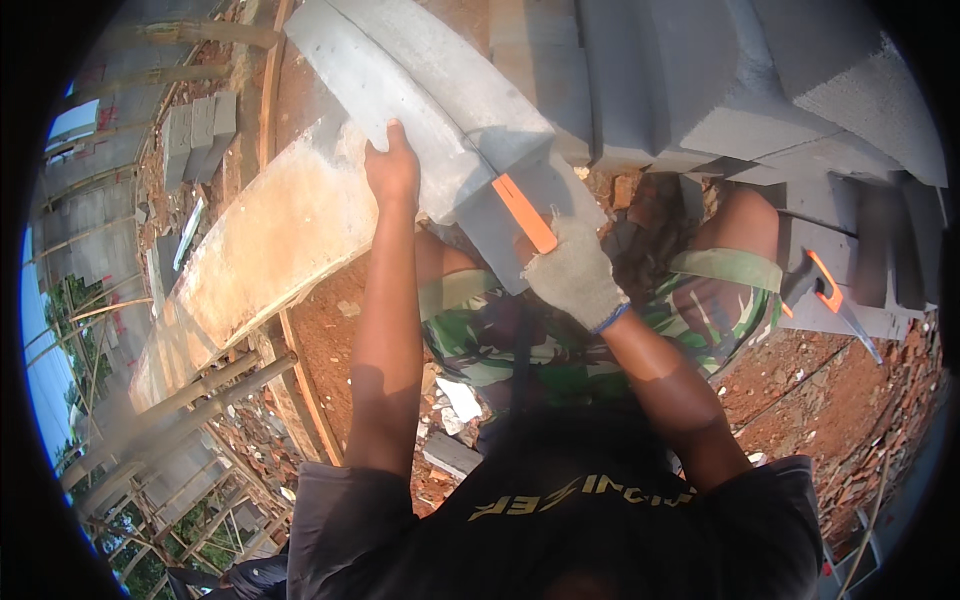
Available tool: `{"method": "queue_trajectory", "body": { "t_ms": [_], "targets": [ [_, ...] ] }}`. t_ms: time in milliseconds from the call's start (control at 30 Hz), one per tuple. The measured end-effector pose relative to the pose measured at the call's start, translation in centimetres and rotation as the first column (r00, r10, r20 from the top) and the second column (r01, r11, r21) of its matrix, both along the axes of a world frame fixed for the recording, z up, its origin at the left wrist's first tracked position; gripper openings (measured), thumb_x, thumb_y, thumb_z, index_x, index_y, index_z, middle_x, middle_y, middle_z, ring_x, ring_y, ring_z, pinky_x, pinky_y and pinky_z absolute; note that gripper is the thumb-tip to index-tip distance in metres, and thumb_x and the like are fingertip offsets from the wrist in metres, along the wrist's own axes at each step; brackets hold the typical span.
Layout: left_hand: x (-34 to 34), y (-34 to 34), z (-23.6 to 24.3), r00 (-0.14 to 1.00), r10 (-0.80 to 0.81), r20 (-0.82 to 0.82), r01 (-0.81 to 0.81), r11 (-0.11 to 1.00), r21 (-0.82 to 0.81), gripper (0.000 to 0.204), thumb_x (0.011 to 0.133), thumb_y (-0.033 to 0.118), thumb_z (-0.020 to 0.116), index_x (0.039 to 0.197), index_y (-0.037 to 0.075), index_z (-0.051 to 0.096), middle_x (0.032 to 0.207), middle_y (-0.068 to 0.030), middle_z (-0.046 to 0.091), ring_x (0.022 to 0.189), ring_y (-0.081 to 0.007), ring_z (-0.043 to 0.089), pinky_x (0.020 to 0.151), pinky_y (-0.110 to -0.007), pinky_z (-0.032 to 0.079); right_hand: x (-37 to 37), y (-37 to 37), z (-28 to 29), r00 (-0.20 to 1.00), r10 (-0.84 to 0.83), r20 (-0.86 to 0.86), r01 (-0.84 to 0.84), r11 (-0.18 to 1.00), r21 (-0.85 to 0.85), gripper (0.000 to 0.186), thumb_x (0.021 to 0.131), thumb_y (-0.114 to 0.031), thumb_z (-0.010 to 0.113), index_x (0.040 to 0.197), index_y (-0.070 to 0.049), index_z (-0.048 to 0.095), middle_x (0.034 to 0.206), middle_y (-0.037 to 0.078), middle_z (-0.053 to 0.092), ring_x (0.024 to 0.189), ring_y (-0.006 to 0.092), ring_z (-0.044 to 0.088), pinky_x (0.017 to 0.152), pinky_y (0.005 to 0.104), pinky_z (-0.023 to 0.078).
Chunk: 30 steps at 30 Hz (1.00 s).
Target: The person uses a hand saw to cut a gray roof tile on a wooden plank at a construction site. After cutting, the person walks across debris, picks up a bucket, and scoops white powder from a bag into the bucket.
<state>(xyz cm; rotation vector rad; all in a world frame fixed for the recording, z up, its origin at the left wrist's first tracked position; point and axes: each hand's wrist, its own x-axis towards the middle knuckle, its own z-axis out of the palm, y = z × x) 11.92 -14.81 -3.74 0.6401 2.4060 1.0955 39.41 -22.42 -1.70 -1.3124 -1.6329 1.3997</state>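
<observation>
Black cloth is filling the lower middle: your shirt point(560, 500), with your camouflage shorts point(545, 340) just beyond. At centre, your gloved right hand point(575, 275) is closing around an orange handle point(524, 213), probably a saw's; the glove is hiding most of your fingers. Your bare left hand point(393, 175) is resting against a grey concrete block point(385, 75) in the upper middle, apparently steadying it; with some fingers hiding, I cannot tell whether it is gripping. A dark line is running up the block from the handle, perhaps a cut or an edge-on blade, and the frame's top is cropping it. A stained board point(280, 235), left of centre, is seemingly supporting the block. An orange-handled handsaw point(832, 298) is sitting at right, perhaps for easy reach. Farther off, stacked blocks point(750, 90) are crowding the upper right, and bamboo poles point(205, 32) are blurring at upper left.
</observation>
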Motion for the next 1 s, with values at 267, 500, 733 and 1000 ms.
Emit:
{"method": "queue_trajectory", "body": {
  "t_ms": [267,500,733,1000],
  "targets": [
    [-0.7,-0.1,-1.3,0.997,-0.018,-0.072,0.019,1.000,0.020,0.066,0.103,0.038,0.052,0.146,-0.012,0.044,0.142,-0.0225,0.057,0.130,-0.0325,0.056,0.109,-0.039,0.043,4.6,-3.4,0.5,0.994,0.102,-0.032,-0.104,0.991,-0.084,0.023,0.089,-0.014,0.066,0.107,-0.002,0.073,0.094,0.016,0.074,0.088,0.0320,0.074,0.077,0.0396,0.056],
    [-0.6,0.2,-0.7,0.999,-0.007,-0.043,0.007,1.000,-0.019,0.070,0.103,0.039,0.053,0.146,-0.015,0.040,0.145,-0.0250,0.054,0.133,-0.0355,0.053,0.112,-0.039,0.040,1.7,-0.4,0.6,0.992,0.121,0.035,-0.106,0.954,-0.279,0.019,0.090,-0.019,0.066,0.088,-0.001,0.071,0.079,0.023,0.069,0.077,0.0415,0.069,0.068,0.0419,0.054],
    [-0.1,-0.1,-0.1,0.997,-0.058,-0.046,0.057,0.998,-0.013,0.074,0.103,0.040,0.052,0.149,-0.015,0.035,0.149,-0.0289,0.050,0.137,-0.0390,0.051,0.115,-0.041,0.038,1.6,0.0,0.0,0.989,0.149,0.003,-0.148,0.984,-0.102,0.020,0.087,-0.018,0.068,0.084,0.002,0.068,0.083,0.026,0.066,0.077,0.0443,0.066,0.068,0.0463,0.052],
    [0.0,-0.3,-0.2,0.999,-0.054,-0.005,0.054,0.997,0.055,0.074,0.102,0.042,0.053,0.150,-0.013,0.036,0.150,-0.0278,0.049,0.139,-0.0379,0.048,0.115,-0.040,0.038,3.2,-1.0,0.7,0.986,0.143,0.089,-0.144,0.990,0.006,0.029,0.084,-0.016,0.066,0.108,0.001,0.070,0.090,0.024,0.069,0.081,0.0444,0.067,0.075,0.0469,0.055]
  ]
}}
